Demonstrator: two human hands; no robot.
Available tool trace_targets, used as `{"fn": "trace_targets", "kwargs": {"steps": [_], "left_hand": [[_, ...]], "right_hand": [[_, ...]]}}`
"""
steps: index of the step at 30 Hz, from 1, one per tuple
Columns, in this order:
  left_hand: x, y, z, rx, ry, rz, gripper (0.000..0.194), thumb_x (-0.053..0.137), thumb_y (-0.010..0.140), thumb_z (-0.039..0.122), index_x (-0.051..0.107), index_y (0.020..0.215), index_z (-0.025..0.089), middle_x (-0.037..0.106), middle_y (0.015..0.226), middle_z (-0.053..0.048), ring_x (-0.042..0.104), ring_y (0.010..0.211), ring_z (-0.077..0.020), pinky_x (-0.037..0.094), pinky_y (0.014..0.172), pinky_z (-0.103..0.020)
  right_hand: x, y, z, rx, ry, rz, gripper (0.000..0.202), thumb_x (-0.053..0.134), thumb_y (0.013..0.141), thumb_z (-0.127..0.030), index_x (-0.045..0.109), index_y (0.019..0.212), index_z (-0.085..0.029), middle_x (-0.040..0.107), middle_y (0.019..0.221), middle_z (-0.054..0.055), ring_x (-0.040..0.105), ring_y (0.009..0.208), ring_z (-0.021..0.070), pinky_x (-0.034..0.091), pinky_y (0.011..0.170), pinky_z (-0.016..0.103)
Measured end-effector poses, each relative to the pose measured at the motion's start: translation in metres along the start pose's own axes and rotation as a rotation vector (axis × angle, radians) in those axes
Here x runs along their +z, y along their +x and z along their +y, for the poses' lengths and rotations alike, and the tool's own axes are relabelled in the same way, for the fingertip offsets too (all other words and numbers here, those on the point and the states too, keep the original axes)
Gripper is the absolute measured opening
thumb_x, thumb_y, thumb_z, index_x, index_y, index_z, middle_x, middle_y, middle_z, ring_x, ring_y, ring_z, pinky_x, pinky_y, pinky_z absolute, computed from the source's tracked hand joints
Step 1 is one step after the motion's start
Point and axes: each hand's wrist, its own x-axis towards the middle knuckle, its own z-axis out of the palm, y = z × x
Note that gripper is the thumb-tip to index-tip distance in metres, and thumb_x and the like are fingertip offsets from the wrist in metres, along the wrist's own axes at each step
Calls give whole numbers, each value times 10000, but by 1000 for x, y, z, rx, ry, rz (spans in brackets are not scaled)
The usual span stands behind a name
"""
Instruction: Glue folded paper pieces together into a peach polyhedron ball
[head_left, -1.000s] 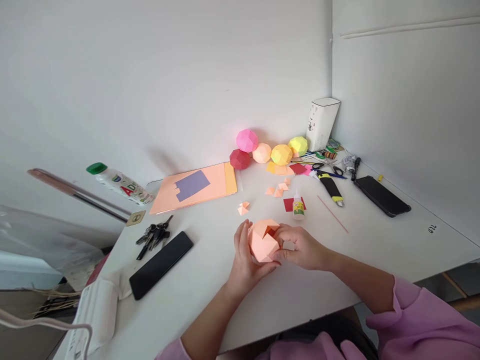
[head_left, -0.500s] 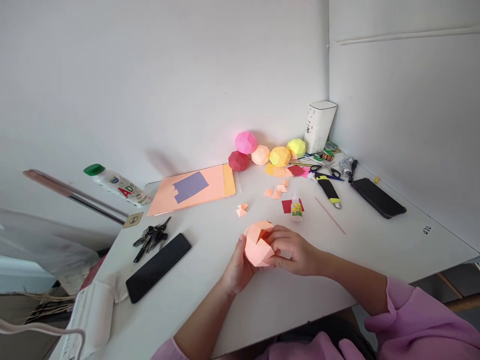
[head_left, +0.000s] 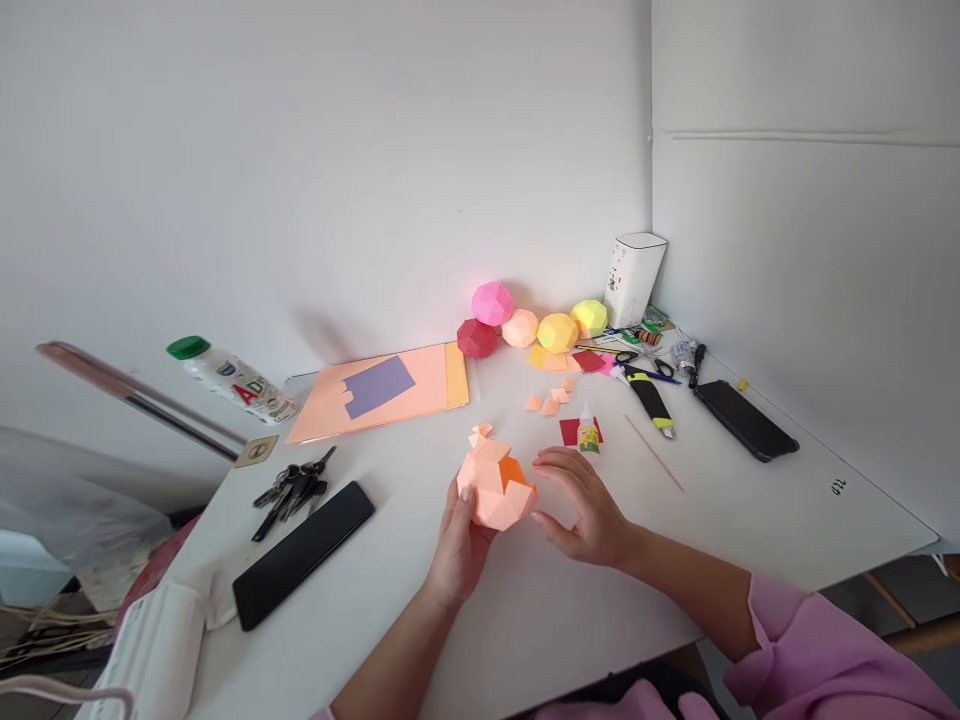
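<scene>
Just over the white tabletop [head_left: 360, 585], the left hand [head_left: 459, 553] clasps a peach-coloured, faceted paper ball [head_left: 486, 497] between thumb and fingers; the right hand [head_left: 589, 510], thumb and fingers spread, is beside its gap.

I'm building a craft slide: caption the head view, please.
Left hand holds an open-sided, faceted peach paper ball, right hand beside it; five assorted-colour faceted paper balls sit behind.

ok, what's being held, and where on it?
Left hand holds the open, peach, faceted paper ball by its left side; right hand is open, holding nothing.
</scene>
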Motion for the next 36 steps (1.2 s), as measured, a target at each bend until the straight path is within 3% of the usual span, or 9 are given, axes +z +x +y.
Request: {"fn": "trace_targets", "kwargs": {"steps": [3,5,8,12,17,25,36], "left_hand": [[-3,3,0,15,-10,7,579,457,911,501,329,1426,270,525,1341,-110,510,1200,-277,452,943,-420],[-6,6,0,20,-20,20,587,458,909,503,319,1430,273,538,1324,-109,518,1191,-277,450,948,-426],[-9,11,0,18,-50,29,597,461,902,518,338,1425,257,553,1302,-117,531,1174,-284,449,950,-434],[-13,17,4,38,-92,11,552,445,914,501,377,1407,261,535,1332,-109,513,1194,-286,447,959,-432],[-22,22,5,23,-151,17,531,412,919,513,428,1380,250,544,1331,-108,509,1200,-299,453,960,-439],[-33,23,-5,-24,-183,-12,565,454,877,575,493,1337,250,584,1288,-101,501,1213,-303,425,1003,-442],[-30,26,-4,-49,-219,-37,572,526,841,578,535,1289,222,615,1225,-107,541,1153,-291,412,1005,-461]], "right_hand": [[6,-6,7,72,30,129,228,545,775,-171,489,991,-213,563,899,90,550,889,250,491,752,434],[11,-12,14,171,53,135,116,535,776,-190,427,764,-231,477,709,26,484,685,193,442,608,349],[19,-20,22,304,86,-18,352,505,798,-234,225,584,-236,306,551,-38,325,523,140,301,499,288],[26,-27,27,330,108,-153,429,478,817,-260,139,556,-220,226,488,-59,224,453,107,215,461,275],[28,-29,30,380,127,-245,426,478,813,-265,147,549,-219,202,467,-70,202,428,93,208,447,258],[26,-28,31,433,154,-308,423,491,804,-289,160,548,-221,200,467,-76,197,432,91,207,448,249],[27,-25,35,429,177,-356,415,493,797,-284,167,550,-216,197,470,-79,203,438,87,219,459,237]]}}
